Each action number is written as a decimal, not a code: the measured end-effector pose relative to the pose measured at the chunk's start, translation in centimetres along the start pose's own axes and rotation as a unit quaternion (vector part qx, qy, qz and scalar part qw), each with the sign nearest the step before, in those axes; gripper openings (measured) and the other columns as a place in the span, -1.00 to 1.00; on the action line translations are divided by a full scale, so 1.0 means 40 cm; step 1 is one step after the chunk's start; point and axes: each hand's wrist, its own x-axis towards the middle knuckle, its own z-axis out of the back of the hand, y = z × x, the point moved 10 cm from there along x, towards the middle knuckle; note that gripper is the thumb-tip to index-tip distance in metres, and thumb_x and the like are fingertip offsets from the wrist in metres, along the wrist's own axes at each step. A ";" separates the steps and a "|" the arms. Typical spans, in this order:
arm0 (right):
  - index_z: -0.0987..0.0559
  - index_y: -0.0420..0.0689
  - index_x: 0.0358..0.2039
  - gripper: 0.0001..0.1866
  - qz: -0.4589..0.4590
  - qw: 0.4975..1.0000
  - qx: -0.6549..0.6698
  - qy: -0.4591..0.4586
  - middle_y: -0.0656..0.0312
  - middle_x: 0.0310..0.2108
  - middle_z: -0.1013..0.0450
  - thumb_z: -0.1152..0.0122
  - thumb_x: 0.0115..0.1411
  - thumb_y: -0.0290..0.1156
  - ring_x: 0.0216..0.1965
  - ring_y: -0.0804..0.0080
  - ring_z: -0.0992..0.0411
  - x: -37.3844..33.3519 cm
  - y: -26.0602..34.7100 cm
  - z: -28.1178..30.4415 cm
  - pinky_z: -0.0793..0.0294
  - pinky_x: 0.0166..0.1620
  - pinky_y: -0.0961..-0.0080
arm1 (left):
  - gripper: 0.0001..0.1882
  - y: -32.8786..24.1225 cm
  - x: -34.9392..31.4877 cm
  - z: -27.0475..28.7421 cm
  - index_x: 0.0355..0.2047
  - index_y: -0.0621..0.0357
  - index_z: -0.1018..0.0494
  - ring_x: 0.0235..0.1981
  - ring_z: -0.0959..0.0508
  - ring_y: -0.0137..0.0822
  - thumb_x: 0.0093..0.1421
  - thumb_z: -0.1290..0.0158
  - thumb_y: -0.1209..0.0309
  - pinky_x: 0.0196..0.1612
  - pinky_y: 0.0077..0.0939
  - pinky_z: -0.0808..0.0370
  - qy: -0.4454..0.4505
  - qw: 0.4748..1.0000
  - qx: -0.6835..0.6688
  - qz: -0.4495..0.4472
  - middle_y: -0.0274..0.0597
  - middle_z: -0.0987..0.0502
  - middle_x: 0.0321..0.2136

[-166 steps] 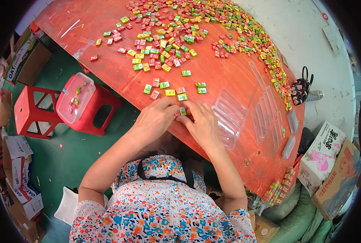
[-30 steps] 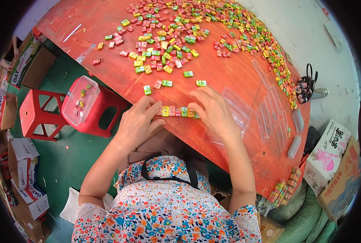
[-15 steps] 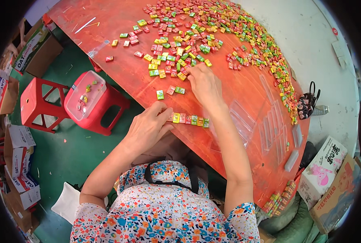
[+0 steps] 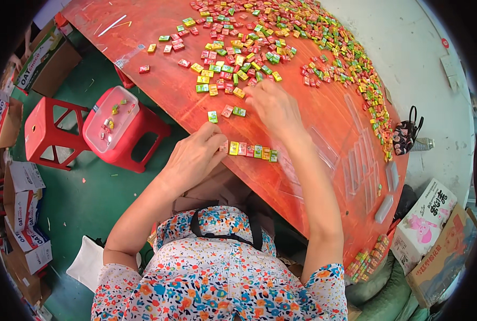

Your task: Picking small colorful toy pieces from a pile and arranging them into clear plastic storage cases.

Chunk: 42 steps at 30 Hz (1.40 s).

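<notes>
The red table (image 4: pixel 174 91) spread before me, its far side cut off by the top of the view. Across it ran the heap of small boxes (image 4: pixel 324 32), red, green and yellow, also cropped there. Left of the table, a red stool (image 4: pixel 129 147) bore a shallow tray (image 4: pixel 100 113). The clear plastic trays (image 4: pixel 356 166) were partly covered by my right forearm and faint against the red. My right hand (image 4: pixel 275 109), blurred, was at the heap's near fringe; I could not tell whether its fingers grasped a box. My left hand (image 4: pixel 193 155) hid the left end of the row of small boxes (image 4: pixel 250 150) near the table's close edge; whether it pinched or merely touched the reddish end box (image 4: pixel 224 146), I could not tell.
</notes>
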 end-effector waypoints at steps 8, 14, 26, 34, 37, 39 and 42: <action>-0.57 -0.13 -0.24 -0.82 0.017 0.999 0.003 -0.040 0.20 -0.33 -0.42 -0.25 0.10 -0.48 -0.32 0.26 -0.48 -0.133 0.232 -0.029 -0.52 -0.29 0.35 | -0.75 0.067 0.069 0.151 -0.15 0.19 -0.51 -0.30 -0.60 0.01 0.14 -0.17 0.49 -0.26 -0.17 -0.56 -0.167 0.984 0.060 -0.023 -0.05 -0.50 -0.27; -0.59 -0.20 -0.29 -0.79 0.064 0.993 -0.068 -0.076 0.21 -0.30 -0.44 -0.27 0.01 -0.49 -0.30 0.30 -0.45 -0.183 0.257 -0.047 -0.50 -0.26 0.40 | -0.79 -0.002 -0.012 0.125 -0.17 0.24 -0.53 -0.33 -0.60 -0.03 0.16 -0.17 0.51 -0.32 -0.23 -0.56 -0.151 0.988 0.022 -0.034 -0.06 -0.50 -0.30; -0.55 -0.21 -0.05 -0.58 -0.106 0.990 0.087 0.029 0.06 -0.09 -0.49 -0.38 0.05 -0.41 -0.06 0.05 -0.48 -0.283 0.018 0.082 -0.49 0.00 0.22 | -0.46 -0.027 -0.033 0.011 0.03 0.28 -0.43 -0.25 -0.58 0.02 0.05 -0.29 0.38 -0.24 -0.20 -0.57 -0.024 0.998 0.040 -0.031 -0.01 -0.41 -0.11; -0.53 -0.19 0.00 -0.53 -0.121 0.982 0.095 0.110 0.10 -0.09 -0.46 -0.38 0.05 -0.41 -0.11 0.05 -0.49 -0.263 0.019 0.025 -0.51 -0.09 0.22 | -0.59 -0.040 0.007 -0.034 -0.15 0.26 -0.47 -0.34 -0.59 -0.02 0.03 -0.30 0.34 -0.32 -0.19 -0.57 -0.014 0.997 0.079 0.016 -0.04 -0.38 -0.26; -0.56 -0.18 -0.05 -0.57 -0.117 0.982 0.108 0.106 0.14 -0.14 -0.46 -0.39 0.04 -0.40 -0.15 0.09 -0.50 -0.267 0.023 0.009 -0.52 -0.13 0.24 | -0.68 -0.040 0.015 -0.041 -0.25 0.24 -0.49 -0.38 -0.58 -0.03 0.06 -0.28 0.32 -0.36 -0.19 -0.56 -0.031 0.996 0.085 0.009 -0.06 -0.37 -0.30; -0.59 -0.18 -0.10 -0.62 -0.103 0.986 0.114 0.071 0.16 -0.17 -0.46 -0.39 0.04 -0.39 -0.18 0.12 -0.51 -0.268 0.026 0.019 -0.52 -0.16 0.27 | -0.63 -0.029 0.019 -0.046 -0.16 0.26 -0.53 -0.32 -0.58 0.00 0.06 -0.29 0.34 -0.32 -0.16 -0.53 -0.011 0.997 0.065 0.039 -0.05 -0.44 -0.28; -0.56 -0.18 -0.04 -0.56 -0.110 0.982 0.134 0.072 0.14 -0.16 -0.48 -0.40 0.04 -0.37 -0.15 0.09 -0.50 -0.270 0.014 0.018 -0.52 -0.13 0.25 | -0.70 -0.039 0.020 -0.038 -0.26 0.22 -0.49 -0.37 -0.58 -0.01 0.07 -0.27 0.31 -0.35 -0.17 -0.56 -0.037 0.997 0.062 0.005 -0.05 -0.38 -0.28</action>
